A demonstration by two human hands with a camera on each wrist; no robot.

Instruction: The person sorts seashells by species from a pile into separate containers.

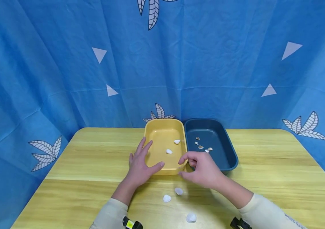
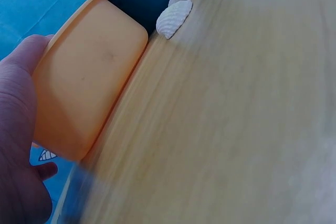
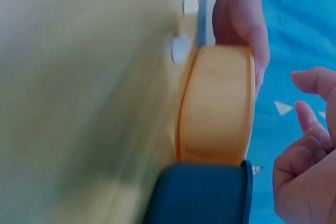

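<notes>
My left hand (image 1: 140, 167) spreads its fingers along the left side of a yellow tray (image 1: 165, 172), its thumb at the front rim. Two white seashells lie inside that tray, one seashell (image 1: 169, 151) in the middle and another seashell (image 1: 177, 142) by the right wall. My right hand (image 1: 203, 168) hovers over the tray's front right corner. Its index finger and thumb are parted with nothing between them, and the other fingers bend inward. On the table before the tray rest a seashell (image 1: 178, 191), a second seashell (image 1: 166, 198) and, closer to me, a third seashell (image 1: 191, 218).
A dark blue tray (image 1: 231, 152) stands against the right side of the yellow one, holding several small brown and white shells (image 1: 201, 147). Both sit at the back of a wooden table (image 1: 93, 159). Behind hangs a blue curtain (image 1: 139, 63) with leaf prints.
</notes>
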